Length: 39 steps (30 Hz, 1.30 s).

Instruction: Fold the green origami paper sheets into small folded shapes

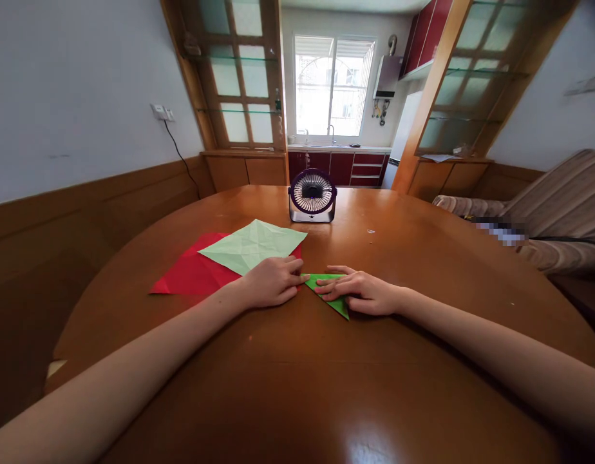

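A bright green sheet of origami paper, folded into a triangle, lies flat on the wooden table between my hands. My left hand has its fingers curled together, and their tips hold the triangle's left corner. Across the upper right part of the triangle rests my right hand, its fingers stretched out and apart, pressing on the paper. Just beyond my left hand is a creased pale green sheet, lying partly over a red sheet.
A small dark desk fan stands on the table towards its far edge. Small white scraps lie to the right of the fan. A striped armchair is beside the table on the right.
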### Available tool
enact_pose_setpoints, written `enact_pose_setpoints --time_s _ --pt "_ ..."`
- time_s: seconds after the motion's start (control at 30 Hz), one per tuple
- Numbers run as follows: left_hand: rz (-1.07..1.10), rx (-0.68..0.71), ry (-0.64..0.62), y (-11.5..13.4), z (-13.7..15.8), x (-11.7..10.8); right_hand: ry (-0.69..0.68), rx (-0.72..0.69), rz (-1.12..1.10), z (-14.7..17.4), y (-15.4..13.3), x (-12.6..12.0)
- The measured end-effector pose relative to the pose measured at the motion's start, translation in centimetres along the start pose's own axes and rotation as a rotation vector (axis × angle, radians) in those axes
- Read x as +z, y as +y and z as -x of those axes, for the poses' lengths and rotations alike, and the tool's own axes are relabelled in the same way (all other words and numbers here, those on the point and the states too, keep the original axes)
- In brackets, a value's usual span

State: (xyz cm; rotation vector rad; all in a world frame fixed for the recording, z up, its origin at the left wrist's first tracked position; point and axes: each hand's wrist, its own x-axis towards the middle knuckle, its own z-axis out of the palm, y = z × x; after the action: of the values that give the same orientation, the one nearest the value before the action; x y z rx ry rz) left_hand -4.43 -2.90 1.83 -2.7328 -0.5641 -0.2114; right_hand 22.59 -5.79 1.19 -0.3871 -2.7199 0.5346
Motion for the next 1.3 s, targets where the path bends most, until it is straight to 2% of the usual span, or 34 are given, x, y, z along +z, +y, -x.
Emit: enact_pose_setpoints --time_s 0.13,0.53,0.9,1.03,1.1,1.17,1.23,1.3 --pt "-0.029 0.005 0.033 1.1 -0.4 -0.3 -0.01 0.037 0.039 -0.1 -0.3 0.0" --pt "-0.051 -0.135 -0.006 2.7 0.1 -0.6 0.027 0.079 0.091 -0.1 -0.8 0.0" --pt "-0.099 -0.192 0.045 2.5 0.0 -0.2 0.071 0.045 0.117 1.6 -1.0 -0.1" --pt "-0.203 -0.303 0.049 1.3 0.4 0.0 0.086 0.032 0.134 1.7 -1.0 0.0" --pt "-0.206 -0.326 0.098 1.1 0.4 0.0 0.091 0.032 0.139 1.6 -1.0 0.0" --pt "-0.182 -0.296 0.162 1.5 0.1 -0.2 0.095 0.03 0.145 1.5 -1.1 0.1" --pt "-0.104 -0.202 0.222 2.5 -0.5 -0.3 0.102 0.026 0.154 1.4 -1.1 0.1" --pt "0.014 -0.125 0.23 3.6 -1.0 -0.3 0.104 0.023 0.164 1.4 -1.1 0.1"
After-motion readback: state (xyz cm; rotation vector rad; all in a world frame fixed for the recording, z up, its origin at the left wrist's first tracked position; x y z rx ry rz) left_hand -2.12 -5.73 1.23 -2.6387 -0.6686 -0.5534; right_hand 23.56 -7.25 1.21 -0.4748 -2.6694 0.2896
